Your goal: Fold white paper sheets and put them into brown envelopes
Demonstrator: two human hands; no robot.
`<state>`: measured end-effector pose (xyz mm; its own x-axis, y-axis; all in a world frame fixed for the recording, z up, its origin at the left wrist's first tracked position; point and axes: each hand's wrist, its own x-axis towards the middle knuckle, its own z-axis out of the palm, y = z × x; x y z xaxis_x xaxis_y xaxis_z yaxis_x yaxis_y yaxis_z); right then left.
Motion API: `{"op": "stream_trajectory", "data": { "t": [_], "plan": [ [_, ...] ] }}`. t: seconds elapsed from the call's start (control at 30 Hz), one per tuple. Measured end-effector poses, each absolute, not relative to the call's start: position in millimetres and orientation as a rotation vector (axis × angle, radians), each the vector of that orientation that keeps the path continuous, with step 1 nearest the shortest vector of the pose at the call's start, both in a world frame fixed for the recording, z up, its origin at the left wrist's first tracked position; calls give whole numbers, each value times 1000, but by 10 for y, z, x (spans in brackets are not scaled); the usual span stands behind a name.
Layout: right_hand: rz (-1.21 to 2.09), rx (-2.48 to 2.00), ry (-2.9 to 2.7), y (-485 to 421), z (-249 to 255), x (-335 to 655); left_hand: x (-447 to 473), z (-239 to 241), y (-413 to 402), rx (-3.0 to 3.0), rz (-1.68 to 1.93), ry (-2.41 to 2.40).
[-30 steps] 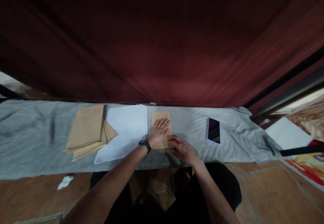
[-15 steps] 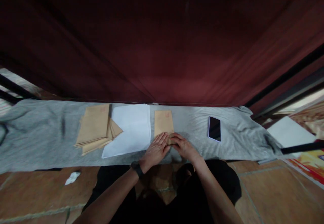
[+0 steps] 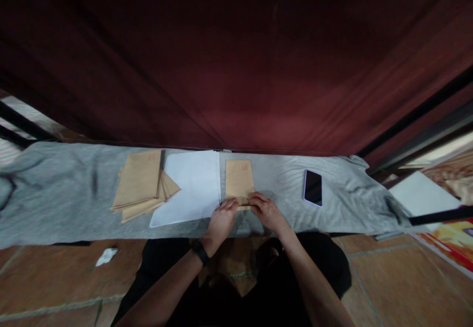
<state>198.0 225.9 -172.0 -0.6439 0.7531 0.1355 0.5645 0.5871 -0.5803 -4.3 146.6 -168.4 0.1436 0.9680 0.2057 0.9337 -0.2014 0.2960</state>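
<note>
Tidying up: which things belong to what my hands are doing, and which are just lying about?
In hand: flat brown paper envelope, touched by left hand and right hand; likely brown envelope stack, white paper sheets.
Lying about: black smartphone, white floor scrap.

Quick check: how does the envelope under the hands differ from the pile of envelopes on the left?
The single brown envelope lies alone and square, right of the white paper; the envelope pile lies left of that paper, several deep and fanned askew. The left hand and right hand both touch the single envelope's near end; no hand is on the pile. Both are tan paper, flat on the grey cloth.
</note>
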Motion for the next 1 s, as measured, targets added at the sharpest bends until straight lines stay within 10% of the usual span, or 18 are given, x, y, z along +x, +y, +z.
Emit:
{"op": "stream_trajectory", "data": {
  "t": [1.0],
  "plan": [
    [488,-991,-2541,1812,-1802,1670,-811,-1285,2024,2743,263,1476]
  ]
}}
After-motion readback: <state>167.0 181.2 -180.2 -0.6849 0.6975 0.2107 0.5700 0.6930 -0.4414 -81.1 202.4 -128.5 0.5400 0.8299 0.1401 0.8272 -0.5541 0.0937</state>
